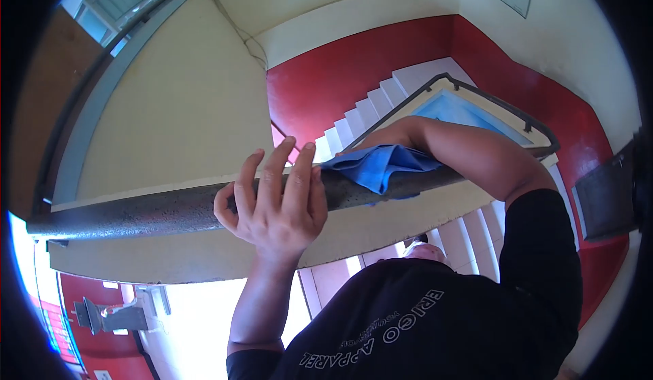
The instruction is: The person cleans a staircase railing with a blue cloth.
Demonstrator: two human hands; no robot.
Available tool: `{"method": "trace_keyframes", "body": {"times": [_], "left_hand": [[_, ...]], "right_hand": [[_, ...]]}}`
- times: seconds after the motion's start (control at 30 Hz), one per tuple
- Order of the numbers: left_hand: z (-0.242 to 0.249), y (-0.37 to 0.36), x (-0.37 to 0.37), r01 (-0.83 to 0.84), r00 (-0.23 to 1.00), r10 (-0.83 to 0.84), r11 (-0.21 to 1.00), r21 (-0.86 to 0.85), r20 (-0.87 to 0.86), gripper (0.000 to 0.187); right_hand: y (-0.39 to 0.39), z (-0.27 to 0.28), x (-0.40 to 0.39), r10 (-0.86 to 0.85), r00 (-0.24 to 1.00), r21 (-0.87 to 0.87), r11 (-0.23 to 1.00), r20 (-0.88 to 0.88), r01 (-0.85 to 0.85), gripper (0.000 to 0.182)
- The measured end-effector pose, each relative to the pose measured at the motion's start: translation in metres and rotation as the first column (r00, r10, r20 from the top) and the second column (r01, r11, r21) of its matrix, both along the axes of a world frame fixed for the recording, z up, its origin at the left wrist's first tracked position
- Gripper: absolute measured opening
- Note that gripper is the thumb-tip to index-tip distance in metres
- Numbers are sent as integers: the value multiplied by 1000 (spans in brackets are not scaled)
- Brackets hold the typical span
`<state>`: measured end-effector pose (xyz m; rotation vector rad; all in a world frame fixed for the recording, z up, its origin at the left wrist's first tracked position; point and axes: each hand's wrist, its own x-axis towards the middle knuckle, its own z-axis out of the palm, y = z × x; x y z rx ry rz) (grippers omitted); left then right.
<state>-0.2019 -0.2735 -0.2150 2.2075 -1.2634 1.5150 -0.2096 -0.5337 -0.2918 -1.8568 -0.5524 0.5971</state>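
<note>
A thick dark handrail (156,206) runs across the view in front of my black shirt. On it rests my left hand (275,200), its fingers spread over the top and no object in its grasp. Just to the right, a blue cloth (384,166) is draped over the rail, with a bit of it showing below. My right forearm reaches over the rail behind the cloth. Only a sliver of my right hand (350,153) shows beyond the cloth's upper edge; its fingers are hidden.
White stairs (367,111) climb beside a red and cream wall (360,50). A second dark railing (503,105) angles off at the right. Below the rail are more steps (456,244). A dark panel (605,193) hangs at the far right.
</note>
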Motion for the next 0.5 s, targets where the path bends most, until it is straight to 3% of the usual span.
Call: {"method": "trace_keyframes", "body": {"times": [0.07,0.17,0.3,0.5], "left_hand": [[-1,-1,-1,-8,1000,8,1000,-2,-1,19],[-2,-1,1,2,1000,-2,1000,-4,-4,19],[1,-1,-1,-1,999,0,1000,-22,-34,20],[-2,-3,-1,-37,997,36,999,-5,-66,20]], "right_hand": [[8,-10,17,135,966,218,972,-219,-87,66],[39,32,19,33,895,241,967,-444,84,67],[49,9,45,140,860,393,917,-491,75,70],[32,-34,51,281,811,488,873,-513,7,77]]}}
